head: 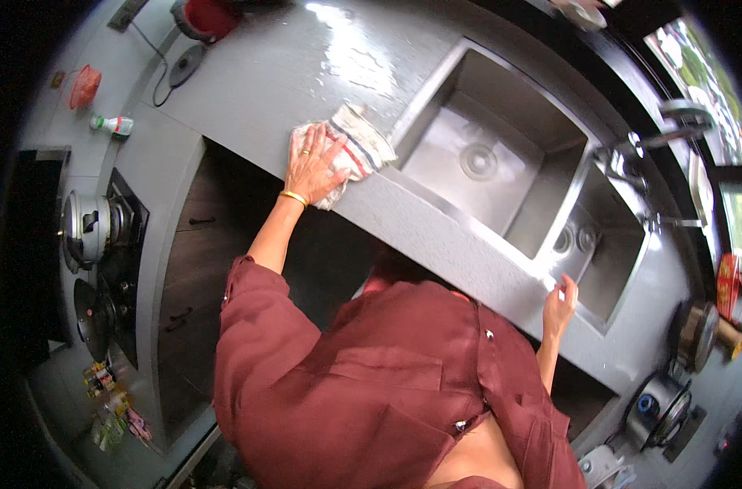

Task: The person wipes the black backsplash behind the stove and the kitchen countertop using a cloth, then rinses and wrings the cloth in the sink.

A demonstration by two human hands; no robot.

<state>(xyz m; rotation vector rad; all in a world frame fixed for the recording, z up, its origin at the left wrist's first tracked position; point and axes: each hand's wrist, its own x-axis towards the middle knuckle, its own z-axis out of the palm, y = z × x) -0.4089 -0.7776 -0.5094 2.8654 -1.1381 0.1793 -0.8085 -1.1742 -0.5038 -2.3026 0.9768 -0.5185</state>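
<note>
My left hand (313, 162) lies flat with its palm on a white cloth (362, 150) with red and dark blue stripes, pressing it on the grey countertop (249, 91) just left of the larger steel sink basin (475, 140). The counter around the cloth's far side looks wet and shiny. At the front rim of the smaller basin (615, 269), my right hand (560, 302) rests near the counter edge, fingers bent; I see nothing in it.
A faucet (621, 159) rises behind the basins. To the left stand a pressure cooker (87, 226) and a pan (90, 321) on the stove, and a plastic bottle (113, 125). An electric cooker (658, 406) sits at the right.
</note>
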